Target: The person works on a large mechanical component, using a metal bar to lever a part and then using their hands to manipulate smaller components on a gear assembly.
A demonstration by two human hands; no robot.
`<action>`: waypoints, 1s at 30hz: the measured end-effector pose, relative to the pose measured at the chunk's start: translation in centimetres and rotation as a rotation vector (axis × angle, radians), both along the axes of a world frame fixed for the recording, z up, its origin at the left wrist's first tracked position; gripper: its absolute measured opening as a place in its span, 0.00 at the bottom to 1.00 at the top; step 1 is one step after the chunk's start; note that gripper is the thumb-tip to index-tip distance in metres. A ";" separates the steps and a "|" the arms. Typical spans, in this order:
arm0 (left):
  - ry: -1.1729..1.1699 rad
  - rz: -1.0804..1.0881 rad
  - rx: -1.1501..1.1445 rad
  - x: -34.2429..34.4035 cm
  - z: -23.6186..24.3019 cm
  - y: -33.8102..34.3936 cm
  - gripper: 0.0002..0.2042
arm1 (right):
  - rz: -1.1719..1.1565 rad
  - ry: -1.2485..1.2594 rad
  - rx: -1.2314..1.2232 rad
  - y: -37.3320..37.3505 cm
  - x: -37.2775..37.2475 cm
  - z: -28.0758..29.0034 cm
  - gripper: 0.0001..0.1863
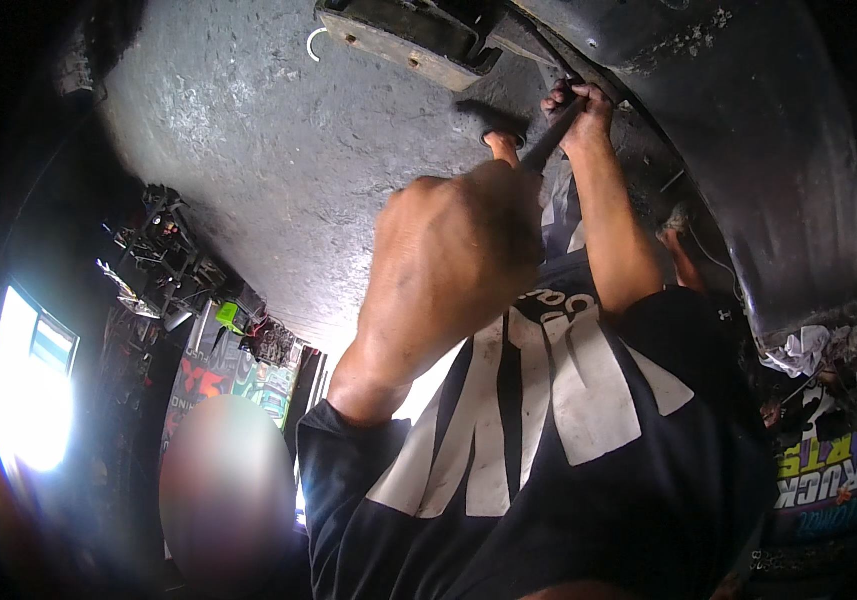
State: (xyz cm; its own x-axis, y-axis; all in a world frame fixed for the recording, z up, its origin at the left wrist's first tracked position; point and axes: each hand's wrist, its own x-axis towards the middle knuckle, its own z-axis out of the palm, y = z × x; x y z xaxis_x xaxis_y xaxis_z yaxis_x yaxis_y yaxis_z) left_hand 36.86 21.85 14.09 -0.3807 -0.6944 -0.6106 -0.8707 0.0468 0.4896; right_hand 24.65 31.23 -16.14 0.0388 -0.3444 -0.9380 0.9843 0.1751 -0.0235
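Observation:
My left hand [453, 240] is large and close in the middle of the view. It is closed in a fist round the near end of a long dark bar [554, 135]. The bar slants up and right to my right hand [583, 112], whose fingers are curled round its far part. Just beyond my right hand, another dark, narrow length [546, 38] runs up along the edge of a dark metal part. The bar's exact kind and its tip do not show clearly. A black shirt sleeve [348, 450] covers my left upper arm.
A dark metal channel piece [408, 50] stands at the top. A big black curved panel [758, 160] fills the right side, beside a rough grey surface [248, 130]. Cluttered metal parts [163, 250] lie left. A person [228, 490] with a blurred head is at lower left.

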 end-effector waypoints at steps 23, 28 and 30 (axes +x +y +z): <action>0.076 0.162 -0.110 0.8 -2.5 1.6 0.03 | -0.174 -0.024 0.045 0.0 1.3 -2.5 0.05; 0.349 0.649 -0.050 2.3 -2.2 0.9 0.02 | -0.228 0.110 0.123 -0.5 3.3 -0.8 0.06; 0.272 0.548 -0.024 3.2 -2.7 1.0 0.03 | -0.210 0.099 0.078 -0.3 1.1 -2.7 0.05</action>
State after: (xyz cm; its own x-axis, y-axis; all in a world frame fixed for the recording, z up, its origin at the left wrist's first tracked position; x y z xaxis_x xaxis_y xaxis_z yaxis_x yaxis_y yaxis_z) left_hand 40.07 22.81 11.43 -0.1043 -0.8458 -0.5232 -0.6151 -0.3585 0.7023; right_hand 25.72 30.91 -18.84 -0.1195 -0.2611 -0.9579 0.9928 -0.0281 -0.1162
